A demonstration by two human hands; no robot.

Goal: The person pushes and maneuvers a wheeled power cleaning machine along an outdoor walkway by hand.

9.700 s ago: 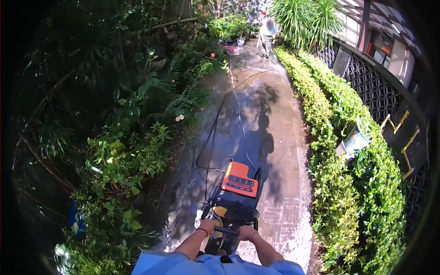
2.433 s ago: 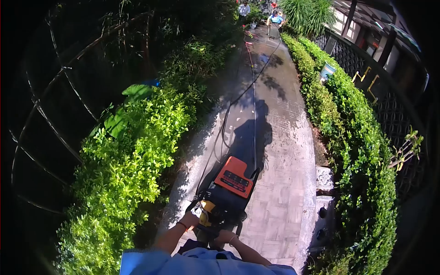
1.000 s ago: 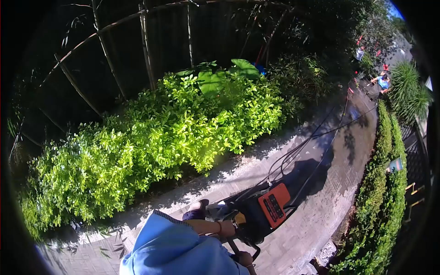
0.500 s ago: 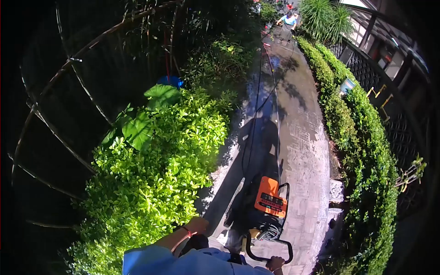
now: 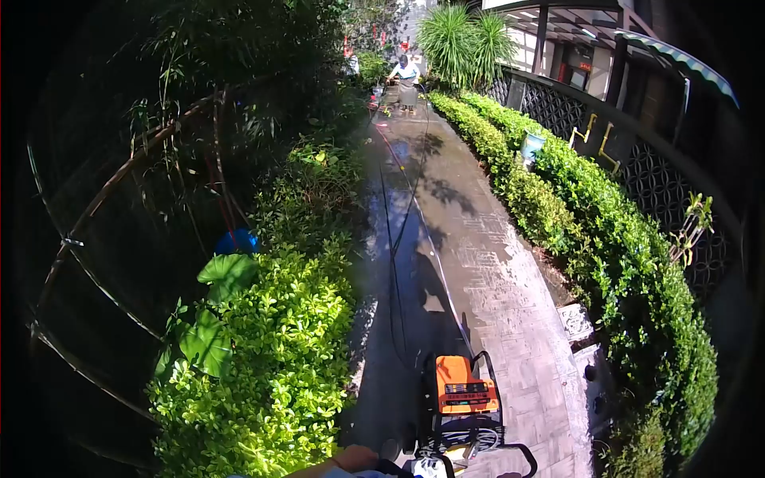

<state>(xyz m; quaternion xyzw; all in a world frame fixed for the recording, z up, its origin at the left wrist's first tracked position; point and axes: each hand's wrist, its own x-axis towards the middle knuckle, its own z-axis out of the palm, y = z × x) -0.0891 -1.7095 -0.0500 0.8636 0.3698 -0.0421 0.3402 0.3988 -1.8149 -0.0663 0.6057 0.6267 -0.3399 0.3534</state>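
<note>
An orange pressure washer [image 5: 464, 390] on a black tubular frame stands on the path in front of me. Its black push handle [image 5: 522, 452] bends back toward me at the bottom edge. My right hand [image 5: 509, 476] barely shows there, cut off by the frame, closed at the handle. My left hand [image 5: 356, 456] is left of the machine, close to the handle's left side; its fingers are hidden, so I cannot tell whether they touch it. A coiled hose [image 5: 478, 436] sits low on the frame. A long pale hose [image 5: 434, 247] runs from the machine up the path.
Leafy bushes [image 5: 279, 358] line the left side, with a blue container [image 5: 237, 241] behind them. A hedge [image 5: 613, 239] borders the right side. Another person [image 5: 406, 80] stands at the far end of the partly wet path [image 5: 510, 319]. Dark cables [image 5: 392, 263] lie along it.
My view has tilted up and turned right, showing more of the far path. My left hand has come down from over the bushes toward the handle. My right hand stays by the handle.
</note>
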